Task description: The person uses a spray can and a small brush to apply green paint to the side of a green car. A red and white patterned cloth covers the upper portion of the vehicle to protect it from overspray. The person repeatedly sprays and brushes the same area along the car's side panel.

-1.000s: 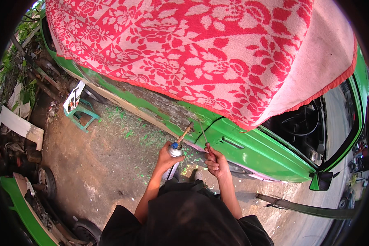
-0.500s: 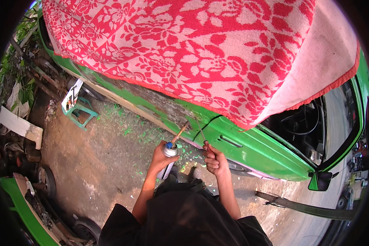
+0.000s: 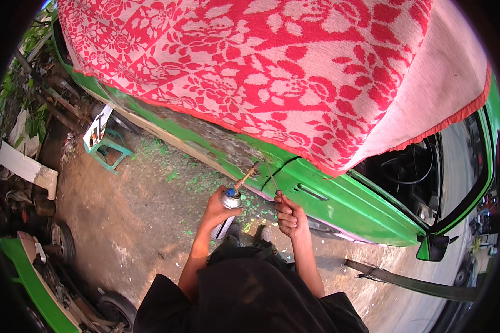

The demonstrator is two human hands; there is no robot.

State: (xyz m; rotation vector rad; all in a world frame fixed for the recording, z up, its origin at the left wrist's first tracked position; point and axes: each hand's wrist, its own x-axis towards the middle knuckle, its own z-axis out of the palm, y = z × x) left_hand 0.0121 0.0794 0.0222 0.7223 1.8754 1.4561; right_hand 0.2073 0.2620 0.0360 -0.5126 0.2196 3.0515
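My left hand (image 3: 214, 211) is wrapped round a gas blowtorch (image 3: 231, 201), a pale canister with a blue knob and a brass-coloured burner tube. The tube slants up and right, its tip close to the scraped side panel (image 3: 228, 145) of a green car. I cannot make out a flame. My right hand (image 3: 290, 215) grips a thin screwdriver-like tool (image 3: 273, 178) with a reddish handle. Its shaft reaches to the green panel just left of the door gap, near the burner tip; whether it touches is too small to tell.
A red and pink floral blanket (image 3: 272, 72) drapes over the car. The green door (image 3: 344, 202) and side mirror (image 3: 433, 247) are at right. Green flakes litter the ground beside a small green stool (image 3: 115, 151). A long dark bar (image 3: 411, 282) lies at lower right.
The blowtorch in my left hand has shifted very slightly up and to the right. My right hand and the tool stay almost in place.
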